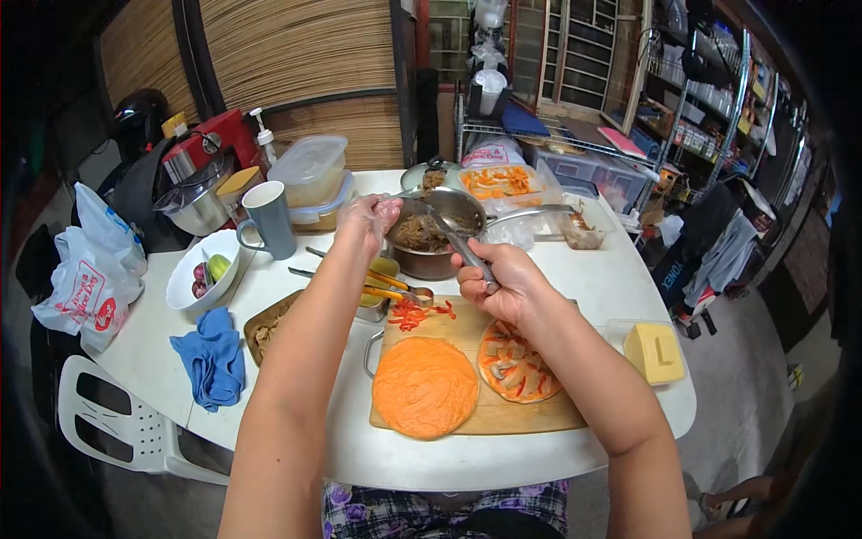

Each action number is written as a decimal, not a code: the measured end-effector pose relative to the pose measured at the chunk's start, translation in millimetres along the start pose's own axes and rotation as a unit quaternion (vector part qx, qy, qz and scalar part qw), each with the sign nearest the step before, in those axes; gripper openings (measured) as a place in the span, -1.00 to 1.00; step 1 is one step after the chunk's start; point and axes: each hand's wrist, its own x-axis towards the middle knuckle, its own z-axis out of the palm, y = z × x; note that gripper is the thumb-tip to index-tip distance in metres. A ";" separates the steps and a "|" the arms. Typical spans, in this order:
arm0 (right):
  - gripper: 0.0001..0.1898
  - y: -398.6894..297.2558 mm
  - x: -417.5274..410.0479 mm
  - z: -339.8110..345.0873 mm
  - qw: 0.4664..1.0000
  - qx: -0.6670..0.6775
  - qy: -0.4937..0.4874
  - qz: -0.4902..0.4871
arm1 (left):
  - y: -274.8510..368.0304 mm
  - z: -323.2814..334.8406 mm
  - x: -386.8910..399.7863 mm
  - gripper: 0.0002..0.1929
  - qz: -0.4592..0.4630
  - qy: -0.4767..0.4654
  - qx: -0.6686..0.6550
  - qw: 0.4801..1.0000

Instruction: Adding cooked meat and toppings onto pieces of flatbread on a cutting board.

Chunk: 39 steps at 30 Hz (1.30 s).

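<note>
A steel saucepan [431,263] stands beyond the cutting board, with a brown shredded filling [421,232] inside. My right hand [502,276] grips the grey handle of a metal utensil [450,232], which slants over the pan; its far end is hard to make out. At the pan's left rim, my left hand [370,219] pinches a thin metal utensil, probably a spoon. A brown clump [433,179] shows just beyond its end. On the wooden cutting board [495,421] lie an orange-coated round [425,387], a topped round [517,364] partly behind my right forearm, and red pepper strips [409,314].
Left are a white bowl [178,286], a grey mug [275,226], a blue cloth [212,367] and a metal tray [256,330] partly behind my forearm. Yellow-handled tongs [387,292] lie near the pan. A butter block [653,354] sits right; an orange-filled container [502,182] stands behind.
</note>
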 end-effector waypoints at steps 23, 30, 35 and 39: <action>-0.72 -26.2 -47.4 -30.8 0.559 -0.762 0.192 -0.265 | -5.3 -11.7 -14.5 -0.78 -0.007 -0.021 -0.052 0.998; -0.74 -42.1 -146.4 -70.2 0.649 -0.639 0.188 -0.368 | -21.3 9.4 -13.7 -0.79 -0.029 -0.061 -0.075 0.995; -0.75 -31.8 -205.3 -98.0 0.516 -0.716 0.205 -0.422 | -20.3 56.7 -29.0 -0.79 -0.039 -0.090 -0.096 0.991; -0.79 -27.2 -227.7 -108.1 0.445 -0.774 0.191 -0.408 | -14.5 88.6 -44.7 -0.79 -0.039 -0.105 -0.110 0.988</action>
